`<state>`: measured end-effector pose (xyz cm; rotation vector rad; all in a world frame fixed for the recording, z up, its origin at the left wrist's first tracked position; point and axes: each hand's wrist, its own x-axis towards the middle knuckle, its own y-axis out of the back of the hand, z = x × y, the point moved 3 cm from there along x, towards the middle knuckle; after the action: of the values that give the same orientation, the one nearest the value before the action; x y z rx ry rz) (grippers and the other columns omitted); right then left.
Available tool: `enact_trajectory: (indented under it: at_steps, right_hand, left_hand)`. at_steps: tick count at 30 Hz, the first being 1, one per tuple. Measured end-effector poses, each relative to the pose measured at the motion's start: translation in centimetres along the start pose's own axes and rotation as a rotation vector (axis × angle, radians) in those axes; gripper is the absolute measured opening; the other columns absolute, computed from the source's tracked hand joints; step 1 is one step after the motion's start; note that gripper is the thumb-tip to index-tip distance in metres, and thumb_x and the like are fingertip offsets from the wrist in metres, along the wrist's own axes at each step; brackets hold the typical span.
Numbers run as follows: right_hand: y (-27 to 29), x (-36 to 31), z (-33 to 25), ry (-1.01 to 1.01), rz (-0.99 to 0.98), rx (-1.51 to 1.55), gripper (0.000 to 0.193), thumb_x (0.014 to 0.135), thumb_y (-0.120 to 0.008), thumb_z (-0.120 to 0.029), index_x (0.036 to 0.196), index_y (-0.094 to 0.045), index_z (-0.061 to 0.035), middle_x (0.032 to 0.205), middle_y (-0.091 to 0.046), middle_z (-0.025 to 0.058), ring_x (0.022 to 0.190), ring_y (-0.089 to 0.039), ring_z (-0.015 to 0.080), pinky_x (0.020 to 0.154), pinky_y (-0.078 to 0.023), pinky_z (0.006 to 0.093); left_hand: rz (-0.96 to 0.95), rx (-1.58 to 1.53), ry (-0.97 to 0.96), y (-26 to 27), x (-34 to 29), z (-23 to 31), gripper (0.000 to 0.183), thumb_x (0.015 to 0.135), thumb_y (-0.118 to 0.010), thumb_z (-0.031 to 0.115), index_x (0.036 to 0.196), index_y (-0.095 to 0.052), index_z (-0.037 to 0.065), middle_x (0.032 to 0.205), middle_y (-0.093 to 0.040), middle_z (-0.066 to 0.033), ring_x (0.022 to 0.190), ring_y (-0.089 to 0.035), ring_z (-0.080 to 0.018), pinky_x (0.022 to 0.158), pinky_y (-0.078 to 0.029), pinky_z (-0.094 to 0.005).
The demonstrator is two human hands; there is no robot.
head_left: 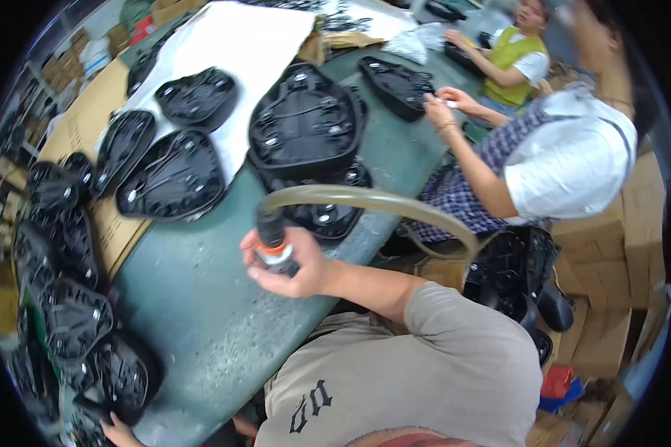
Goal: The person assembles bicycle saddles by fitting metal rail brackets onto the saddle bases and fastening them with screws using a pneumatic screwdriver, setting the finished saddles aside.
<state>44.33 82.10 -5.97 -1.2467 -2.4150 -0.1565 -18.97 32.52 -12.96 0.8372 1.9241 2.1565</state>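
My right hand (294, 270) is wrapped round an air screwdriver (274, 238) with a black top and an orange ring. It holds the tool upright above the green table (209, 305); the tool's lower end is hidden. From its top a thick hose (380, 200) arcs to the right. At the lower left edge, my left hand (119, 432) grips the rim of a black saddle shell (89, 428), with only part of the fingers showing. Just beyond the tool lies a shell (328, 212), partly beneath a larger black saddle shell (305, 123).
Several more saddle shells lie at the left (78, 316) and on white sheeting (257, 37). Flat cardboard (89, 127) is under some. A person in a checked apron (462, 179) handles a shell (399, 82) at the right; another in a green vest (503, 67) works farther back. Boxes (592, 246) stand at right.
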Motion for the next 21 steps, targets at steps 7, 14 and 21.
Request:
enact_trajectory:
  at_steps: [7,14,21]
  right_hand:
    - [-0.1,-0.5,0.6,-0.040,0.040,-0.038,0.035,0.088,-0.063,0.012,0.121,-0.059,0.0010,0.105,-0.067,0.0110,0.084,-0.066,0.0142,0.071,-0.056,0.0275]
    - [-0.2,-0.5,1.0,-0.097,0.022,-0.004,0.037,0.092,-0.060,0.001,0.128,-0.051,0.0028,0.104,-0.061,0.0133,0.073,-0.061,0.0167,0.068,-0.052,0.0296]
    - [-1.1,-0.9,0.7,-0.070,0.042,-0.061,0.038,0.092,-0.060,0.002,0.129,-0.052,0.0038,0.104,-0.062,0.0132,0.074,-0.062,0.0171,0.069,-0.051,0.0293]
  left_hand:
    - [-0.145,-0.148,0.006,5.4,-7.0,11.9,0.045,0.095,-0.069,0.025,0.131,-0.064,-0.003,0.132,-0.064,-0.0255,0.125,-0.060,-0.0400,0.109,-0.045,-0.0433]
    - [0.578,-0.570,-0.320,22.1,-11.2,28.5,0.036,0.087,-0.075,-0.002,0.122,-0.067,0.000,0.123,-0.070,-0.0154,0.118,-0.066,-0.0297,0.104,-0.049,-0.0383]
    - [0.734,-1.325,-1.304,35.4,-14.5,29.4,0.068,0.101,-0.060,0.042,0.153,-0.039,0.003,0.154,-0.046,-0.0238,0.139,-0.048,-0.0447,0.119,-0.037,-0.0549]
